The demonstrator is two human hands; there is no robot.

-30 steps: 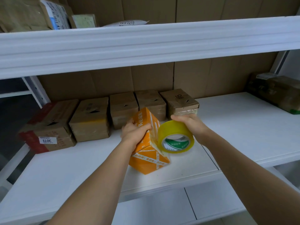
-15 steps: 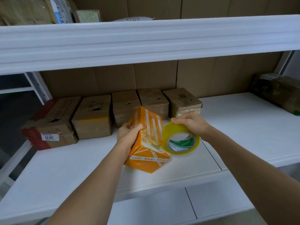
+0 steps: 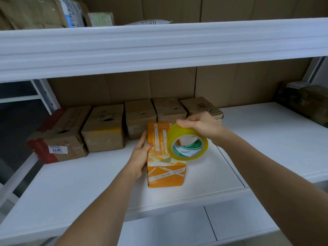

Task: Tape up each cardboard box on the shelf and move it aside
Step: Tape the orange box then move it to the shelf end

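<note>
Head view: orange box [image 3: 166, 157] stood upright on the white shelf [image 3: 71, 183], near the front edge, just in front of a row of brown boxes [image 3: 104, 128] along the back wall. Left hand [image 3: 141, 157] lay flat against the box's left side, thumb over the top edge; grip was a bracing press, not a full wrap. Right hand [image 3: 200, 126] was closed on the tape roll [image 3: 187, 143], fingers over its outer rim, roll held on edge above the box's top right. Could not tell whether a strip ran from roll to box.

Handling judgement: box looked small, probably light, with stiff cardboard walls and crossed printed tape already on its faces, which would make those faces slick. A light box would likely slide or tip under tape pull, so the side brace seemed necessary. Best hold: opposite side walls near the corners, where cardboard is stiffest; avoid pressing the top flaps inward. Contents unknown, so fragility could not be judged.
</note>
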